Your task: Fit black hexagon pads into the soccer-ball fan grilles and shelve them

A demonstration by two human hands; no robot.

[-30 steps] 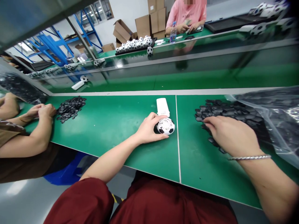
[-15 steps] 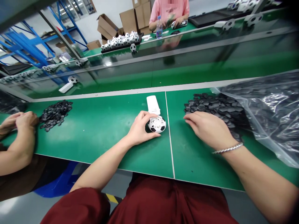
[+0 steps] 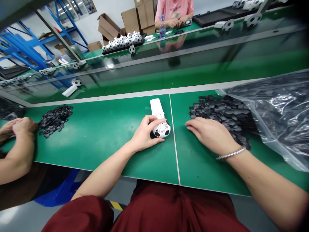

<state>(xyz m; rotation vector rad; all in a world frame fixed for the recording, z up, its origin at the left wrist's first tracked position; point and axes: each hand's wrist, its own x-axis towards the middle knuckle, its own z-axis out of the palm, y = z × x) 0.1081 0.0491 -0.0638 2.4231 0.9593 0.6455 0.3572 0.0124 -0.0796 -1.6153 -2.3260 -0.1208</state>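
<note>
The left hand [image 3: 144,134] is curled over a white-and-black soccer-patterned ball [image 3: 161,130], the fingertips [image 3: 161,121] being placed on its upper side. The ball is held on the tabletop [image 3: 96,145], just left of a white seam strip [image 3: 174,145] and back from the front edge. The right hand [image 3: 210,135] is laid palm down with the fingers spread slightly. It has been drawn back toward the seam from its earlier position over a heap of flat black polygonal pieces [image 3: 220,112], and its outer edge now lies beside that heap.

A white oblong piece [image 3: 156,108] is placed behind the ball, its near end concealed. A clear plastic bag [image 3: 272,112] of black pieces occupies the right rear corner and is cut off by the frame. At the left edge, a co-worker's clasped hands [image 3: 23,126] are seen beside a smaller black heap [image 3: 55,120]. The ball's underside is hidden, and the firmness of the grip cannot be determined.
</note>
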